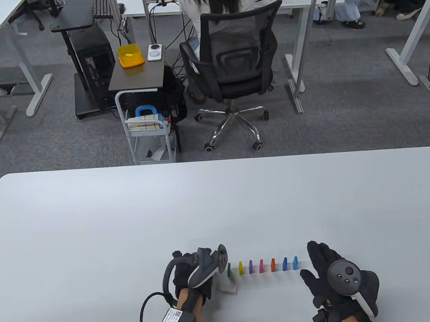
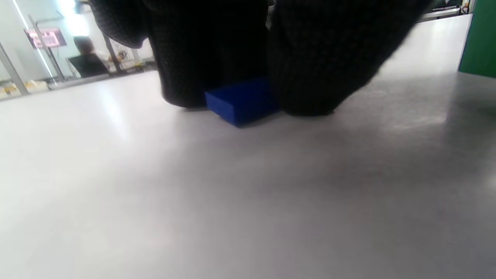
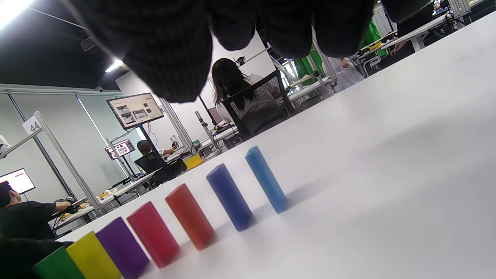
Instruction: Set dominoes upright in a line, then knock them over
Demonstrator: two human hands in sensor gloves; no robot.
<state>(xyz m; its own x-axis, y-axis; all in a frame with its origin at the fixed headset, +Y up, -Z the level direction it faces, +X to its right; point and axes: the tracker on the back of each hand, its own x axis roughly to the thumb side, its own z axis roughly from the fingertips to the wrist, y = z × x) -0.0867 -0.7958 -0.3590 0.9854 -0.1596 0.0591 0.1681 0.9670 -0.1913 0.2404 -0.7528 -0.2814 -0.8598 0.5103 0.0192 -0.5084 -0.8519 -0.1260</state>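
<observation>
Several dominoes stand upright in a row near the table's front edge: green (image 1: 229, 270), yellow (image 1: 241, 267), purple (image 1: 251, 266), red (image 1: 261, 266), orange (image 1: 273, 265), blue (image 1: 285, 263) and light blue (image 1: 295, 262). My left hand (image 1: 188, 272) lies just left of the green one. In the left wrist view its fingers (image 2: 317, 66) pinch a dark blue domino (image 2: 242, 101) that lies flat on the table; the table view hides this domino under the hand. My right hand (image 1: 320, 268) rests open to the right of the light blue domino (image 3: 266, 179), touching nothing.
A white block (image 1: 228, 287) lies flat in front of the green domino. A black cable (image 1: 147, 311) trails from my left wrist. Beyond the white table (image 1: 129, 212) stand a cart (image 1: 150, 136) and an office chair (image 1: 230, 67) with a seated person.
</observation>
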